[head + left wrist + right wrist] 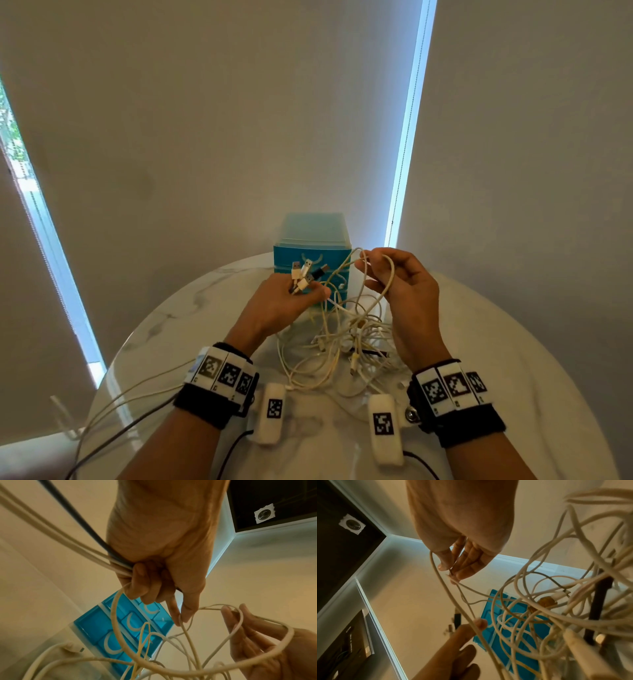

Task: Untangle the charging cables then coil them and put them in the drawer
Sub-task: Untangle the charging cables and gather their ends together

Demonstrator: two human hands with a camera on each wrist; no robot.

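A tangle of white and cream charging cables [346, 346] lies on the round marble table [496, 359], with one black cable among them. My left hand [291, 298] is raised over it and grips a bunch of USB plug ends [306, 274] that stick up past its fingers; the left wrist view shows its fingers [145, 588] curled round several cords. My right hand [397, 277] is lifted to the right and pinches a loop of white cable [376, 277] between thumb and fingertips [453, 566]. The small blue drawer unit [311, 250] stands behind the hands, all its drawers closed.
Two white tagged devices [272, 411] [385, 425] with black leads lie on the table near my wrists. More cords trail off the table's left edge [113, 407]. Window blinds rise right behind the table.
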